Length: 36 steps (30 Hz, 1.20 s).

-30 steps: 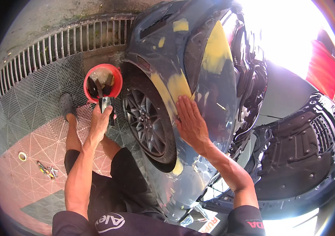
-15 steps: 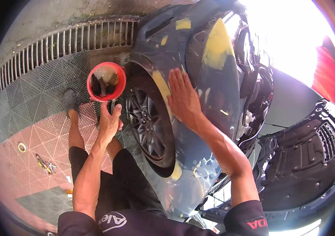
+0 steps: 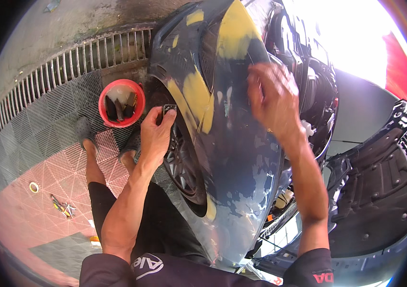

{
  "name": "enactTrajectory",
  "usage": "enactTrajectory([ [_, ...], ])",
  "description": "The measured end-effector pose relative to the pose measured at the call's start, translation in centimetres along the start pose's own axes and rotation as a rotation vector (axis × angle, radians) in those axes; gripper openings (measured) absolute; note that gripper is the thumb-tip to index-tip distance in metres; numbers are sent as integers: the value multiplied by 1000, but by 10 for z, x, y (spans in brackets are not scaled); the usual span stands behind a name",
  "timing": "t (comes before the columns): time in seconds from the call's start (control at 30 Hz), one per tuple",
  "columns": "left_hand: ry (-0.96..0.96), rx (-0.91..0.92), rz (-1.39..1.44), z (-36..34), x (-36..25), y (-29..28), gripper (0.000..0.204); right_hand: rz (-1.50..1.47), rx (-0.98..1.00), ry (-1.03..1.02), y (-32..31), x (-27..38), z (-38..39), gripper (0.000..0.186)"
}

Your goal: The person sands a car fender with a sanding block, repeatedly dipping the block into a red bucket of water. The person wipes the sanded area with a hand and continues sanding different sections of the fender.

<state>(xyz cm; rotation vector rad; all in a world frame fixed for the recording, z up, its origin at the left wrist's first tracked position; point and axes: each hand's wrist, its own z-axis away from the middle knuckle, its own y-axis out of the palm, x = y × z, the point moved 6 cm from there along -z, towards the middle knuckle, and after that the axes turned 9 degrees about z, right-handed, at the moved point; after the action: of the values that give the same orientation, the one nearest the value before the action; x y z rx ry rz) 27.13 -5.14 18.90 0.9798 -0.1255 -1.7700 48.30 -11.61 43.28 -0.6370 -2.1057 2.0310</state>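
Note:
My left hand (image 3: 154,138) pinches a small black flat block (image 3: 169,108) between thumb and fingers, beside the wheel arch. My right hand (image 3: 276,98) is blurred by motion over the top edge of the grey car fender (image 3: 237,162), near the engine bay. Its fingers look bent, but the blur hides whether anything is in them. Yellow filler patches (image 3: 195,98) mark the fender around the wheel arch, and a larger yellow patch (image 3: 237,33) lies farther off. The dark spoked wheel (image 3: 183,167) is partly hidden behind my left hand and forearm.
A red bucket (image 3: 142,107) holding cloudy water and several dark blocks stands left of the wheel. A metal drain grate (image 3: 77,62) curves behind it. A tape roll (image 3: 33,187) and tools (image 3: 63,206) lie on floor tiles. The car's dark hood panel (image 3: 375,191) is at right.
My left hand has risen from beside the bucket toward the wheel arch, with the black block now plainly visible. My right hand has left the filler patch and moved right, its fingers now bent.

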Motion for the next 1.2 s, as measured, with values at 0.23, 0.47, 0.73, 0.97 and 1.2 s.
enactTrajectory([
  [0.23, -117, 12, 139, -13, -19, 62, 24, -112, -31, 144, 35, -50, -38, 25],
  [0.47, -187, 24, 158, -22, -25, 92, 20, -143, -35, 104, 27, -46, -41, 10],
  [0.73, -224, 17, 97, -30, -16, 94, 18, -163, -88, 172, 32, -50, -40, 11],
  [0.97, -224, -6, 73, -39, -17, 100, 18, -161, -169, 126, 37, -54, -37, 12],
  [1.2, -86, -56, -30, -45, -17, 99, 17, -205, -121, 158, 34, -57, -38, 16],
])
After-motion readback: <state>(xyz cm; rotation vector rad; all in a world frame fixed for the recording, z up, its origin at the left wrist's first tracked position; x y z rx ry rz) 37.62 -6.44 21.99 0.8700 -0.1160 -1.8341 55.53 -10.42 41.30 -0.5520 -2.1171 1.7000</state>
